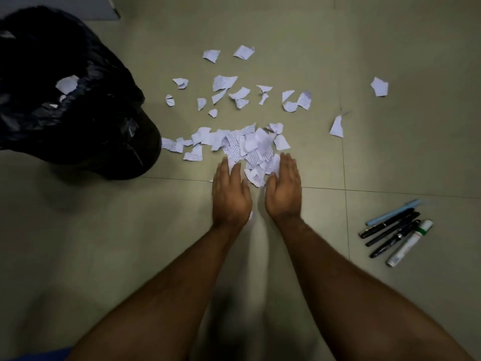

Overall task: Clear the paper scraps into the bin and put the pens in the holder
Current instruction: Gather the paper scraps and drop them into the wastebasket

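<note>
Our left hand and right hand (each grip flat, holding nothing) flank the scrap pile; scooping loosely, we risk scattering scraps beside the bin.

Both bare forearms reach forward from the near edge, converging toward the middle. The left hand lies palm down, fingers straight and together, pointing far. The right hand stands on its edge, palm facing left, fingers straight. The hands sit just beside each other, apart at the thumbs.
</note>
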### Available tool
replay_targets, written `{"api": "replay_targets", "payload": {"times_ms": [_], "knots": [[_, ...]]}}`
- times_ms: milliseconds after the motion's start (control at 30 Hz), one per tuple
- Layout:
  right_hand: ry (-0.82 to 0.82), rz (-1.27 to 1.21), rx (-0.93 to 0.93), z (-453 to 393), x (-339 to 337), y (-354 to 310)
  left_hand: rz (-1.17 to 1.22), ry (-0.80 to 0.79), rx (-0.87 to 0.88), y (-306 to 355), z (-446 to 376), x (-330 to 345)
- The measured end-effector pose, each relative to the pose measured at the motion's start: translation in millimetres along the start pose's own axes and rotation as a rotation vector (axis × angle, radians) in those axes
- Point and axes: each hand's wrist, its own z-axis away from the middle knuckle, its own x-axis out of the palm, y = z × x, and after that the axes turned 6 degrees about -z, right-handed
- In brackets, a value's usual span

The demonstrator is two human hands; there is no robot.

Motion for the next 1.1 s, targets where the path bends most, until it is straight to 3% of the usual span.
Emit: {"api": "replay_targets", "payload": {"times_ms": [200, 300, 467, 567, 767, 933, 1100], "knots": [[0.037, 0.187, -0.006, 19, -6, 16, -0.236, -0.059, 0.167, -12, 56, 8], [-0.017, 0.269, -0.035, 13, 1, 20, -0.238, -0.045, 0.247, -22, 28, 30], [-0.034, 0.121, -0.018, -1, 2, 14, -0.15, 0.08, 0.345, -9, -24, 37], [-0.042, 0.127, -0.041, -5, 3, 10, -0.163, 0.12, 0.271, -20, -14, 25], [0.025, 0.403, -0.029, -5, 20, 5, -0.292, 0.227, -0.096, -56, -55, 8], [0.068, 0.507, 0.015, -12, 37, -4, -0.256, 0.071, -0.281, -73, -84, 14], [0.07, 0.465, -0.023, -15, 38, -7, -0.184, 0.101, -0.005, -72, -76, 20]]}}
